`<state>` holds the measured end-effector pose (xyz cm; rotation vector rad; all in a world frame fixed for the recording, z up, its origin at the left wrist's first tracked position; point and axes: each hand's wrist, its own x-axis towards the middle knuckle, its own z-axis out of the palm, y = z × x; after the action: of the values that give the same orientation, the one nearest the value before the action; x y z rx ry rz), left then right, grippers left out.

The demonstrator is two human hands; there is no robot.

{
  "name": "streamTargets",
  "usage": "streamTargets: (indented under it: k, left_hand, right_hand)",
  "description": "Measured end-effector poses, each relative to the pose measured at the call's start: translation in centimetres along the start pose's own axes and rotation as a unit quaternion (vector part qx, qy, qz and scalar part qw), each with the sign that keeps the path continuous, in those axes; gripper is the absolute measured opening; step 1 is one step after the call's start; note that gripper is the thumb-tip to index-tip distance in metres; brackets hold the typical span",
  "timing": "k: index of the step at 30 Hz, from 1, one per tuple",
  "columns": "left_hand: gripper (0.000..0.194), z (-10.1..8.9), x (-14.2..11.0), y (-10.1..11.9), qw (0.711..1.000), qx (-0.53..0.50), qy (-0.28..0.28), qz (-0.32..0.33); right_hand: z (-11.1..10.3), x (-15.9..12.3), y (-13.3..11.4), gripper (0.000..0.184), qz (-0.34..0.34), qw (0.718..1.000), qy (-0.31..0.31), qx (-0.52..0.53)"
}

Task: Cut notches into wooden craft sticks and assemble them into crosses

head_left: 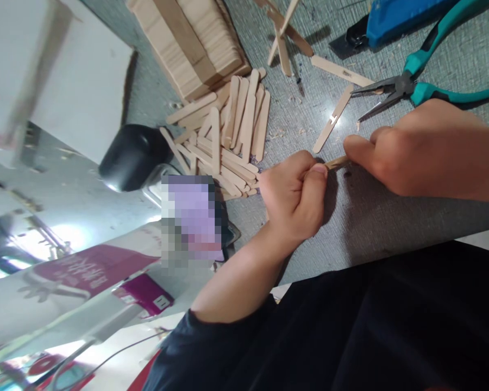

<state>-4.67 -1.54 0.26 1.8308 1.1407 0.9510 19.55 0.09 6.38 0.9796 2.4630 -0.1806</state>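
My left hand [295, 195] is closed in a fist around one end of a small wooden stick [336, 162]. My right hand [407, 146] pinches the stick's other end between thumb and fingers. Only a short piece of the stick shows between the two hands. Both hands rest low over the grey-green table top [362, 217]. A notched wooden stick [332, 118] lies flat just beyond them.
A loose heap of wooden sticks [232, 136] lies left of the hands, with neat stacks of sticks [195, 43] behind it. Teal-handled pliers [415, 87] and a blue tool [399, 19] lie at the far right. A black rounded object [132, 157] sits at the left.
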Motion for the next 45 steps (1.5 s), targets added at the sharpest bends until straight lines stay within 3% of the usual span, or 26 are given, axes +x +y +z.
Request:
streamTargets:
  k: [7, 15, 24, 29, 32, 38, 45]
  left_hand:
    - [0.040, 0.0, 0.3, 0.3, 1.000, 0.010, 0.001, 0.007]
    - [0.045, -0.1, -0.2, 0.3, 0.998, 0.047, -0.003, -0.040]
    - [0.049, -0.5, 0.3, 0.4, 0.998, 0.050, -0.025, -0.036]
    - [0.050, -0.3, 0.5, 0.0, 0.998, 0.047, 0.018, -0.028]
    - [0.052, -0.1, 0.5, -0.2, 0.996, 0.068, 0.032, -0.039]
    - [0.049, 0.1, 0.1, -0.1, 0.996, 0.087, 0.020, 0.007]
    - [0.048, 0.0, -0.3, 0.3, 0.981, 0.186, -0.041, -0.016]
  right_hand:
    - [0.1, -0.1, 0.0, 0.064, -0.009, 1.000, 0.012, 0.008]
    - [-0.1, -0.2, 0.1, 0.058, 0.000, 0.998, 0.032, 0.045]
    - [0.5, 0.0, 0.3, 0.065, 0.002, 0.997, 0.036, 0.071]
    - [0.6, 0.0, 1.0, 0.051, 0.080, 0.989, 0.049, 0.118]
    - [0.8, 0.0, 1.3, 0.059, 0.114, 0.985, 0.050, 0.116]
    - [0.7, -0.2, 0.8, 0.054, 0.091, 0.974, 0.058, 0.197]
    - [1.2, -0.7, -0.1, 0.051, 0.061, 0.983, 0.068, 0.161]
